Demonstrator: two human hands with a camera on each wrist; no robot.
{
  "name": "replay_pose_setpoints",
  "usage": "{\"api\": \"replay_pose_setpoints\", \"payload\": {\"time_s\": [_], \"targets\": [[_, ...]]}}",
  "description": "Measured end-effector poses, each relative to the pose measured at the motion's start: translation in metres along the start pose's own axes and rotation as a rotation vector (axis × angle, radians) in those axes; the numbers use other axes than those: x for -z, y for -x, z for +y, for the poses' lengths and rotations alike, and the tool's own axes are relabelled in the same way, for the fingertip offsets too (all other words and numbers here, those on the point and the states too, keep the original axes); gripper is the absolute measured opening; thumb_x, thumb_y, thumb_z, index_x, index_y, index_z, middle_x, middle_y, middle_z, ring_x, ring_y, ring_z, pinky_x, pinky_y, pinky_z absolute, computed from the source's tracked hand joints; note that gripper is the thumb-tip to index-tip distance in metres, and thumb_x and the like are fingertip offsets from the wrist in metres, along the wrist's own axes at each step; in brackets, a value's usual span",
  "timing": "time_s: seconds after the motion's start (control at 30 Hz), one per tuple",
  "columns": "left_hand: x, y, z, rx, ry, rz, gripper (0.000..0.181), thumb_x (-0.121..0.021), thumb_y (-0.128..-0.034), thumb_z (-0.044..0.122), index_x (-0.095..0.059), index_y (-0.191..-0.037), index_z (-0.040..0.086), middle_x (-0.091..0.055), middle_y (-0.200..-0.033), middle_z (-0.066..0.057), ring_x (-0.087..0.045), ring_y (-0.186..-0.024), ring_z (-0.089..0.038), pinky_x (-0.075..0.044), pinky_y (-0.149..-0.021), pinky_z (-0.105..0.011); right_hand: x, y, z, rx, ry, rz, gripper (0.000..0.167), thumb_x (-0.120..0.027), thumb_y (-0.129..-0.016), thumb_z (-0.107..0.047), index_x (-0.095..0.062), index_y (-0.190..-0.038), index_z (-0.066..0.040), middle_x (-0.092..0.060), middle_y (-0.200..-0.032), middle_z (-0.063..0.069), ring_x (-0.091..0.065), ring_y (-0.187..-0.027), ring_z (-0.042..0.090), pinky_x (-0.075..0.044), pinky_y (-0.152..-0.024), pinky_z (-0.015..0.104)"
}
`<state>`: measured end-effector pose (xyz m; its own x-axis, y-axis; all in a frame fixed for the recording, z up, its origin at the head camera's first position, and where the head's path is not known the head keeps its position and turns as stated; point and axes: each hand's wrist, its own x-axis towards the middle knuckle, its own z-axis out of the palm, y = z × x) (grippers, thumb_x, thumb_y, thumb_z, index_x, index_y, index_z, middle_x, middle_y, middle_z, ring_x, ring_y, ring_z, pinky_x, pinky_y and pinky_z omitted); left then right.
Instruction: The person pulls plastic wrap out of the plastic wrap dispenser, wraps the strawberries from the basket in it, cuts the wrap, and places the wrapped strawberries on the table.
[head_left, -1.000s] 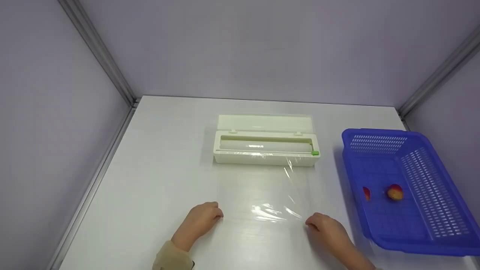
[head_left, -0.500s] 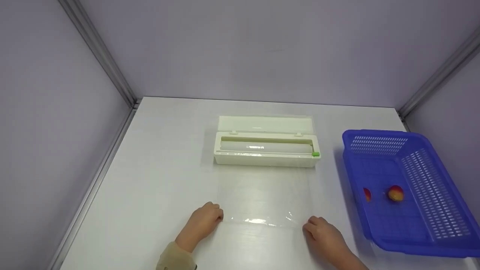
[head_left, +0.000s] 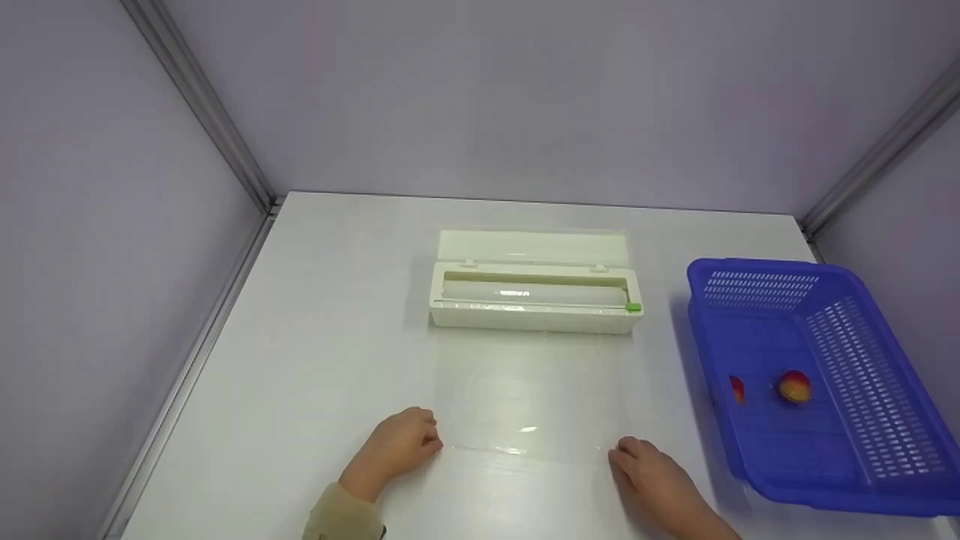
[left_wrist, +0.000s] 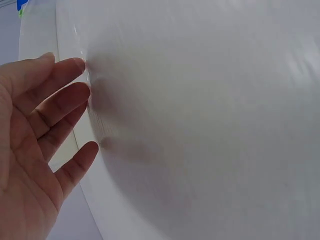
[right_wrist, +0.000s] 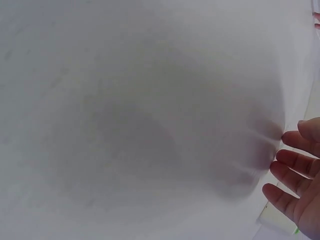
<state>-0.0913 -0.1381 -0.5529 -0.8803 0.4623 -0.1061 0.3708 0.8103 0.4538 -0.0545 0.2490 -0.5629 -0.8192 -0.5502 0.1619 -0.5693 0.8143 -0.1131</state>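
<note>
A cream cling film dispenser [head_left: 532,319] stands on the table with its lid raised, the film roll [head_left: 532,292] visible inside. From its front a clear sheet of cling film [head_left: 525,397] lies nearly flat on the table. By the sheet's near left corner is my left hand [head_left: 397,448], fingertips touching the table. At the near right corner my right hand [head_left: 656,480] rests its fingertips on the table. Both wrist views show slightly bent fingers, with no film visible between thumb [left_wrist: 37,70] and index finger. Whether fingertips touch the film's edge cannot be made out.
At the right stands a blue plastic basket [head_left: 772,491] holding a red and yellow fruit [head_left: 794,386]; another red patch [head_left: 737,389] shows through its side wall. A green slider [head_left: 634,307] sits at the dispenser's right end. Pale walls [head_left: 480,112] enclose the table.
The film sheet has come down flat, its wrinkles and glare shrinking. Both hands have moved slightly toward the near side; their thumb-to-finger grip on the film's corners appears released.
</note>
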Motion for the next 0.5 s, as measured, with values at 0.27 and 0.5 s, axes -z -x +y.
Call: {"api": "replay_pose_setpoints", "payload": {"time_s": [0.27,0.5], "targets": [[0.001,0.008,-0.007,0.014,0.032,0.002,0.015,-0.066,-0.0832,0.017,-0.074,-0.073,0.01,-0.066,-0.085,0.001,-0.06,-0.091,-0.019,-0.052,-0.079,-0.035,0.001,0.012,0.008,0.076,-0.043,-0.028,0.031,-0.071,-0.075,-0.007,-0.066,-0.106,-0.004,-0.06,-0.101,0.01,-0.061,-0.087,0.023,-0.054,-0.07,0.033],[0.001,0.012,-0.009,-0.037,0.005,0.039,0.015,-0.067,-0.0824,0.021,-0.076,-0.075,0.01,-0.058,-0.071,0.007,-0.049,-0.071,-0.009,-0.043,-0.061,-0.024,0.004,0.019,0.01,0.026,-0.073,-0.124,0.034,-0.066,-0.081,-0.008,-0.063,-0.113,-0.001,-0.061,-0.113,0.012,-0.06,-0.102,0.028,-0.052,-0.082,0.041]]}}
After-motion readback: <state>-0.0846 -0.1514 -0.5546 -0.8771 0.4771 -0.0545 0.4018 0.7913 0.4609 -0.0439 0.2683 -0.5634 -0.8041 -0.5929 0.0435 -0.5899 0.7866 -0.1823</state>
